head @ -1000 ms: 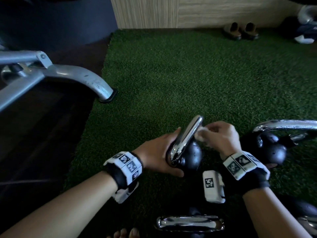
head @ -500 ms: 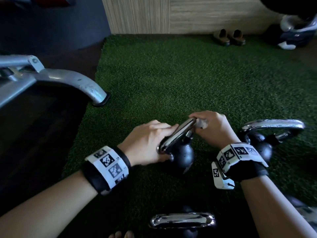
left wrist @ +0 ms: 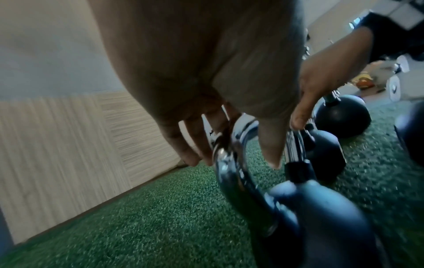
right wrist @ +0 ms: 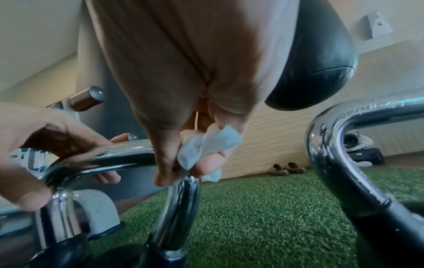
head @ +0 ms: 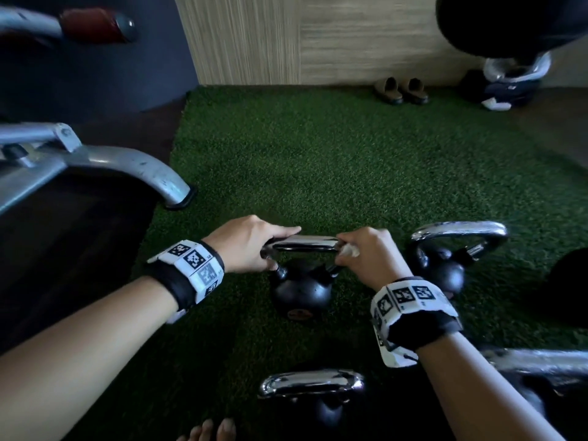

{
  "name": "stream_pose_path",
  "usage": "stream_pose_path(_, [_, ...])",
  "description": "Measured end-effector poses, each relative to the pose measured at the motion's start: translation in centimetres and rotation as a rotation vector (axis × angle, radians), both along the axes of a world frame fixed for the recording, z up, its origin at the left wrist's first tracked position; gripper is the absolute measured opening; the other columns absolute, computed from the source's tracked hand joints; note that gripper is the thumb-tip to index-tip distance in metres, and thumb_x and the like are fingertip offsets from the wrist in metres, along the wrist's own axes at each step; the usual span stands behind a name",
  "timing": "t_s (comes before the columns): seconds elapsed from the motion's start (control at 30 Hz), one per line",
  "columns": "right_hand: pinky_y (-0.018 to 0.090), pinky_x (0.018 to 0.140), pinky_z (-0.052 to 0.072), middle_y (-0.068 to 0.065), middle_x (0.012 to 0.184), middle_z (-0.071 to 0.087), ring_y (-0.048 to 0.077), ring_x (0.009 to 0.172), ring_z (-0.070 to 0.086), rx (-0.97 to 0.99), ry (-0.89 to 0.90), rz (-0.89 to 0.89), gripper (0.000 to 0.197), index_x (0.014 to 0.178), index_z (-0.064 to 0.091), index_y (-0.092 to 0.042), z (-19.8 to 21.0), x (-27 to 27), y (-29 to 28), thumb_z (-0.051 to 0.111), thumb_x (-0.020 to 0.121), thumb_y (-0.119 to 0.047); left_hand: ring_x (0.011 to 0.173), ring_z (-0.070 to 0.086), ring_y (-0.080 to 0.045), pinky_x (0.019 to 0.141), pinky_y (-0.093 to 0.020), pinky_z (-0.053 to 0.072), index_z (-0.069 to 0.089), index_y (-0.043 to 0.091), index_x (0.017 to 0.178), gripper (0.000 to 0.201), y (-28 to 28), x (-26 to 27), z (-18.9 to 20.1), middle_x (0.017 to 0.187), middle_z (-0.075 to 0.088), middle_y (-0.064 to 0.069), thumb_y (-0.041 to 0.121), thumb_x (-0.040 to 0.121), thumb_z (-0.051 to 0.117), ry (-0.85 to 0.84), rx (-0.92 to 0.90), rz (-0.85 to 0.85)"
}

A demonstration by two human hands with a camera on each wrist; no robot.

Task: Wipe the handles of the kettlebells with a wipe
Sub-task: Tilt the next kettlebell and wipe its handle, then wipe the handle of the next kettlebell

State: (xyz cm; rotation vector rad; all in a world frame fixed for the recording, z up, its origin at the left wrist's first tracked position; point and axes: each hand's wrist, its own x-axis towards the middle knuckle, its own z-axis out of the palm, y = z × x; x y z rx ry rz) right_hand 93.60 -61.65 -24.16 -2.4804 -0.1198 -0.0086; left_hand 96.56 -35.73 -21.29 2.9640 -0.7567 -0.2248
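Kettlebell (head: 300,289) at centre – black ball, chrome handle (head: 302,241). Wipe (right wrist: 207,146) white. Turf (head: 334,160) green, speckled. Wall panel (head: 334,36) at 12 o'clock beige, fine streaked grain. Slippers (head: 401,90) at 1 o'clock tan. Bench leg (head: 140,167) at 9 o'clock grey – scuffed. Wristbands (head: 194,265) black, white square-code patches.

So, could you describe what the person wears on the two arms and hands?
Both forearms are bare, with no sleeves. The left wrist band is black, wrapped with white panels that carry square black-and-white code markers. The right wrist band looks the same, with a white block hanging under it. The hands wear no gloves; I see no rings.
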Motion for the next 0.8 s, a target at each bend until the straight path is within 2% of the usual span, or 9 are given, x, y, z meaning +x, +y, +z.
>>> stream_pose_path(0.03, [0.014, 0.073, 0.05, 0.006, 0.097, 0.075, 0.018, 0.088, 0.07, -0.002, 0.008, -0.002, 0.032, 0.115, 0.078, -0.017, 0.5, -0.3, -0.3, 0.076, 0.084, -0.011, 0.101, 0.07, -0.015, 0.082, -0.031, 0.055, 0.033, 0.053, 0.153, 0.082, -0.5, -0.3, 0.6, 0.122, 0.073, 0.004, 0.048, 0.084, 0.077, 0.012, 0.061, 0.02])
stream_pose_path(0.1, [0.004, 0.062, 0.044, 0.007, 0.102, 0.075, 0.016, 0.086, 0.069, 0.018, -0.003, -0.028, 0.036, 0.121, 0.075, -0.018, 1.8, -1.0, -1.3, 0.072, 0.086, -0.011, 0.124, 0.063, -0.019, 0.095, -0.036, 0.053, 0.029, 0.045, 0.158, 0.083, -1.8, -0.9, 2.0, 0.144, 0.062, 0.004, 0.062, 0.087, 0.068, 0.023, 0.2, 0.028])
stream_pose_path(0.17, [0.001, 0.055, 0.039, 0.004, 0.105, 0.07, 0.012, 0.084, 0.062, 0.037, -0.03, -0.065, 0.036, 0.124, 0.071, -0.017, 3.6, -1.8, -2.8, 0.072, 0.088, -0.011, 0.137, 0.053, -0.017, 0.106, -0.04, 0.049, 0.03, 0.041, 0.158, 0.082, -3.3, -1.5, 4.1, 0.155, 0.049, 0.01, 0.066, 0.088, 0.064, 0.062, 0.236, 0.022])
stream_pose_path(0.3, [0.009, 0.061, 0.039, 0.002, 0.111, 0.071, 0.012, 0.093, 0.061, -0.021, -0.043, -0.122, 0.02, 0.107, 0.077, -0.018, 8.0, -3.6, -7.2, 0.073, 0.088, -0.018, 0.124, 0.061, -0.015, 0.101, -0.035, 0.052, 0.057, 0.037, 0.143, 0.06, -8.1, -1.5, 8.8, 0.141, 0.062, 0.01, 0.055, 0.088, 0.071, 0.152, 0.182, -0.014])
stream_pose_path(0.37, [0.015, 0.07, 0.041, 0.003, 0.109, 0.069, 0.014, 0.101, 0.063, -0.055, -0.077, -0.179, 0.013, 0.098, 0.079, -0.023, 9.5, -4.5, -9.5, 0.074, 0.086, -0.022, 0.115, 0.066, -0.012, 0.099, -0.031, 0.053, 0.066, 0.03, 0.135, 0.051, -11.5, -0.3, 9.5, 0.13, 0.07, 0.009, 0.047, 0.087, 0.074, 0.208, 0.116, -0.037])
stream_pose_path(0.47, [0.014, 0.08, 0.037, 0.001, 0.111, 0.07, 0.013, 0.107, 0.063, -0.07, -0.139, -0.29, 0.017, 0.1, 0.08, -0.025, 11.1, -5.7, -12.3, 0.075, 0.085, -0.021, 0.112, 0.067, -0.017, 0.098, -0.029, 0.053, 0.073, 0.021, 0.125, 0.038, -16.6, 1.5, 8.0, 0.125, 0.073, 0.003, 0.036, 0.09, 0.074, 0.265, 0.019, 0.01])
stream_pose_path(0.57, [0.005, 0.073, 0.036, -0.004, 0.107, 0.073, 0.008, 0.097, 0.06, -0.056, -0.185, -0.332, 0.027, 0.109, 0.078, -0.026, 12.1, -6.8, -14.2, 0.08, 0.082, -0.02, 0.098, 0.072, -0.025, 0.089, -0.034, 0.06, 0.074, 0.014, 0.118, 0.038, -20.5, 2.6, 4.0, 0.116, 0.075, -0.007, 0.035, 0.086, 0.077, 0.286, -0.023, 0.078])
stream_pose_path(0.67, [-0.003, 0.067, 0.038, -0.008, 0.097, 0.073, 0.008, 0.088, 0.064, -0.163, -0.161, -0.278, 0.025, 0.105, 0.079, -0.026, 12.7, -7.3, -15.2, 0.083, 0.081, -0.024, 0.098, 0.074, -0.027, 0.085, -0.035, 0.063, 0.074, 0.01, 0.11, 0.042, -22.4, 3.4, -0.3, 0.11, 0.077, -0.01, 0.037, 0.078, 0.083, 0.349, -0.102, 0.175])
stream_pose_path(0.8, [0.015, 0.069, 0.044, -0.005, 0.087, 0.076, 0.008, 0.081, 0.066, -0.287, -0.078, -0.251, 0.014, 0.088, 0.082, -0.027, 14.1, -7.7, -15.9, 0.085, 0.075, -0.022, 0.091, 0.072, -0.023, 0.082, -0.029, 0.057, 0.074, 0.006, 0.107, 0.046, -23.6, 3.7, -2.8, 0.097, 0.075, -0.008, 0.039, 0.077, 0.084, 0.475, -0.166, 0.258])
